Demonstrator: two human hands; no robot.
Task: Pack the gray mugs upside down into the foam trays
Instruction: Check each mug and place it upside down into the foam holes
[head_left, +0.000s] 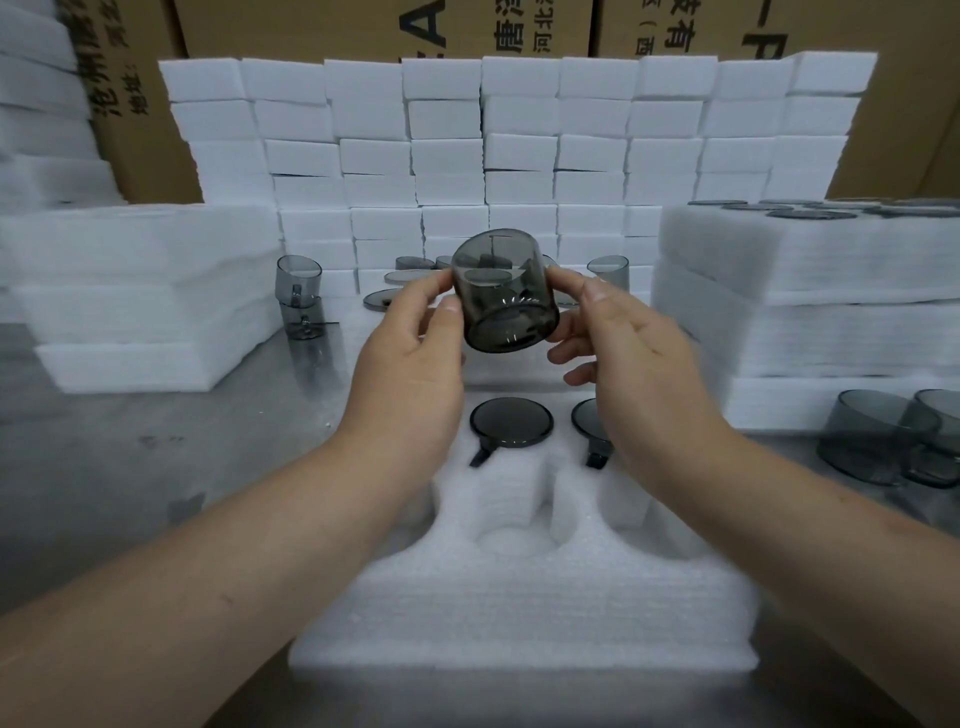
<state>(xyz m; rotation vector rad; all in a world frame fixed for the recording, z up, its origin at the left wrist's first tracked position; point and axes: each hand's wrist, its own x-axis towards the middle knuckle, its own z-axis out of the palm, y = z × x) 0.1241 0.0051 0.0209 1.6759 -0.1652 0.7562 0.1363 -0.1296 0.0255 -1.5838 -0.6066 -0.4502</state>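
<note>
Centre of frame: gray mug (504, 291) hung tilted above the foam tray (519, 623); left hand (410, 358) and right hand (634, 353) pinched its opposite walls with fingertips; judged light, rigid, slick, breakable; side walls gave the surest hold.

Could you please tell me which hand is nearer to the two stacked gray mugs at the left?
Left. The left hand sits to the right of the stacked mugs, pinching the held mug; the right hand is farther right, on that mug's other side.
</note>
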